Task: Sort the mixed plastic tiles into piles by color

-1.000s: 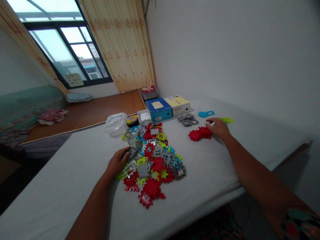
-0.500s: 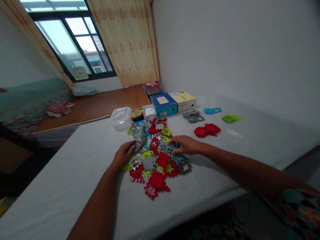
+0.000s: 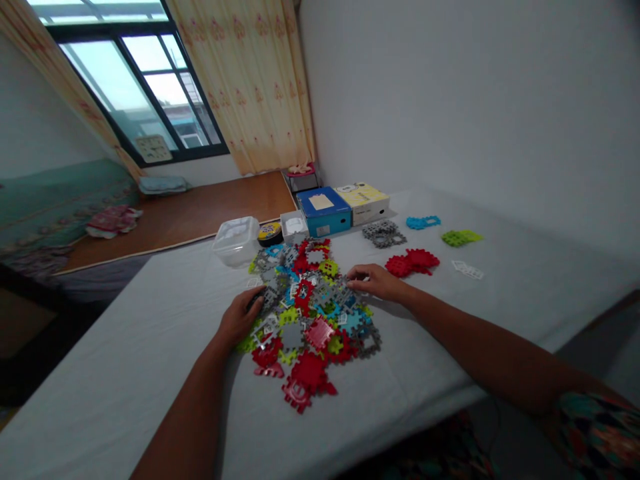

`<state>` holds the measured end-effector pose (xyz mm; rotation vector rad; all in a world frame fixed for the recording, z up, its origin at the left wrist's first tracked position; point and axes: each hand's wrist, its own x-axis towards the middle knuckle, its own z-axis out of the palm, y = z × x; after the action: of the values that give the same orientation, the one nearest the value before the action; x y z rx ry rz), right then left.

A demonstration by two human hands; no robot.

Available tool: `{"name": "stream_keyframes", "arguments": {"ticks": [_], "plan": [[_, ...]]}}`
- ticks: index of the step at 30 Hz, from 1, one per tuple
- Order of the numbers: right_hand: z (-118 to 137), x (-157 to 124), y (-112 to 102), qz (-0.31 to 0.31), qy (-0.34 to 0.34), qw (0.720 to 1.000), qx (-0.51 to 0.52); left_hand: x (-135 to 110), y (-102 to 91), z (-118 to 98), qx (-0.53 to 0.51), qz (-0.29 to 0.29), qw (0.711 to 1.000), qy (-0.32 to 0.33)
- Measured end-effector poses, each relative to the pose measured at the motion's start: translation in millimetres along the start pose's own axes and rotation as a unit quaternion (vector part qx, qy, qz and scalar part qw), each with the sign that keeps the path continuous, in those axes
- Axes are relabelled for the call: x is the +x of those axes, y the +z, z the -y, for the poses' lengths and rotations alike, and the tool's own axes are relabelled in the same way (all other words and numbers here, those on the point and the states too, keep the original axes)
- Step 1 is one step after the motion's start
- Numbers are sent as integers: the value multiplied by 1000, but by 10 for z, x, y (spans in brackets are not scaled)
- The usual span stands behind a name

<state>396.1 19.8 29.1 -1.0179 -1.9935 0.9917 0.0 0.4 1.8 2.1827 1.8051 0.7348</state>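
The right hand [image 3: 376,281] has come back from the red stack [image 3: 414,261] to the pile [image 3: 310,313] mid-worktop [image 3: 150,373], fingers loose on its right edge; the left hand [image 3: 241,318] stays resting, unclenched, on its left edge.

Dim daylight from the window [image 3: 125,100], soft blur, warped edges.

A single head-worn camera looks forward and down across the tabletop [image 3: 125,373] from its near edge, toward the far corner of the room. Both forearms run up from the bottom edge, so the view sits close above them. A window [image 3: 125,87] is at upper left and a bare wall [image 3: 475,100] fills the right.
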Motion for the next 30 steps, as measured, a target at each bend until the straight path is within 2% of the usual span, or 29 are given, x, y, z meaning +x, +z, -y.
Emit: {"name": "stream_keyframes", "arguments": {"ticks": [3,5,7,10,13,15,17,20,23,25,26,28,30], "plan": [[28,11,-56,-14,18,999,41,7,3,19,-1,-4,1000,5],[19,56,-192,-45,30,997,59,8,-1,19,-2,-4,1000,6],[-48,136,-446,-95,31,994,47,5,-7,11,-3,-1,1000,5],[-287,287,-1008,-191,37,980,-41,1,-11,2,-1,-2,1000,2],[-628,406,-1552,-279,110,935,-190,0,-5,10,0,-11,1000,4],[-835,449,-1775,-287,188,895,-286,1,2,22,0,-17,1000,7],[-984,477,-1867,-265,243,865,-350,1,8,31,-1,-19,1000,11],[-1078,524,-1849,-232,257,856,-383,-2,14,36,-4,-24,1000,17],[-1013,583,-1735,-219,242,857,-398,-5,17,34,-2,-23,1000,19],[-869,606,-1578,-207,200,865,-410,-5,17,32,-3,-19,1000,18],[-765,604,-1464,-185,160,880,-406,-5,16,30,-3,-17,1000,17],[-513,568,-1168,-90,55,927,-359,-6,12,26,0,-16,1000,14],[-244,497,-831,57,-33,963,-261,-8,8,21,3,-11,1000,11]]}}
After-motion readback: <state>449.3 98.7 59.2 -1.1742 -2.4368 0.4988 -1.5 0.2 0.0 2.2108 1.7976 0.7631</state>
